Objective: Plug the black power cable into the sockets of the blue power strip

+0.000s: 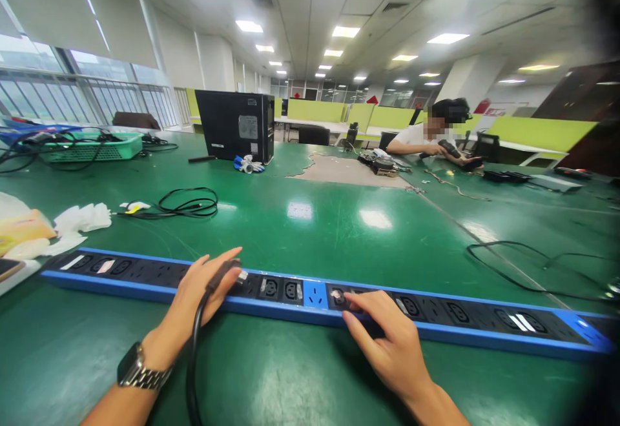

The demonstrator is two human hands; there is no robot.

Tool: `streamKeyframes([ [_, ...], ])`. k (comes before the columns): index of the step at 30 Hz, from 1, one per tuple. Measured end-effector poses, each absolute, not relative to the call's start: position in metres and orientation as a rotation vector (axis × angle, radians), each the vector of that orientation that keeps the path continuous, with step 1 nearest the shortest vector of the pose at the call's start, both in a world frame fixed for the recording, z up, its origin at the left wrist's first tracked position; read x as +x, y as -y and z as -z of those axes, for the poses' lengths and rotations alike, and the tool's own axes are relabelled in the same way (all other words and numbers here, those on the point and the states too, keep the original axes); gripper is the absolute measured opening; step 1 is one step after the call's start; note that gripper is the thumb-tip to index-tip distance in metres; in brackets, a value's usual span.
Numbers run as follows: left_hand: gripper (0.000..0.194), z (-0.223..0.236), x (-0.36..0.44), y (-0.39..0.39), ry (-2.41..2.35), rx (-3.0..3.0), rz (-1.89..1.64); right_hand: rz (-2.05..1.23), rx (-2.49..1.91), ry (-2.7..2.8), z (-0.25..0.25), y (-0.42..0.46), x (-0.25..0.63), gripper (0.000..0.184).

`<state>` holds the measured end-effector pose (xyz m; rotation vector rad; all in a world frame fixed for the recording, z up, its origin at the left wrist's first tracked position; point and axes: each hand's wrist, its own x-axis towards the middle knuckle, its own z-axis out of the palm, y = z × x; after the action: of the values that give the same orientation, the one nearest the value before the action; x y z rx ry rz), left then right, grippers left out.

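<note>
A long blue and black power strip (276, 310) lies across the green table in front of me, with rows of sockets along its top. Over its left half, my left hand (194, 294) holds a black power plug (223, 275) between thumb and fingers, its metal prongs pointing right. The plug's thick black cable (192, 361) hangs down towards me. My right hand (390, 342) rests at the strip's middle, index fingertip on a socket just right of the blue socket (316, 295). Its thumb is stretched out apart, near the front edge, and nothing shows in the hand.
A coiled black cable (194, 203) and crumpled white tissue (84, 218) lie beyond the strip at left. Farther back stand a green basket (116, 148) and a black computer case (232, 126). Another person (416, 139) sits at the far right, handling a dark object.
</note>
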<state>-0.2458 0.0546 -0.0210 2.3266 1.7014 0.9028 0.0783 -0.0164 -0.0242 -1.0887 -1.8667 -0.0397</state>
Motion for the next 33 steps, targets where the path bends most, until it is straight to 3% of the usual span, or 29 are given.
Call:
streamKeyframes([
  [18,0.036,0.005,-0.234,-0.043,-1.531,2.461,-0.770,-0.039,-1.121,1.896,0.022,0.020,0.075,0.013],
  [30,0.057,0.003,-0.225,-0.041,-1.427,2.499,-0.491,-0.117,-1.093,1.908,0.020,0.024,0.071,0.011],
  [33,0.071,0.004,-0.221,-0.040,-1.525,2.485,-0.512,-0.122,-1.100,1.904,0.020,0.025,0.071,0.011],
])
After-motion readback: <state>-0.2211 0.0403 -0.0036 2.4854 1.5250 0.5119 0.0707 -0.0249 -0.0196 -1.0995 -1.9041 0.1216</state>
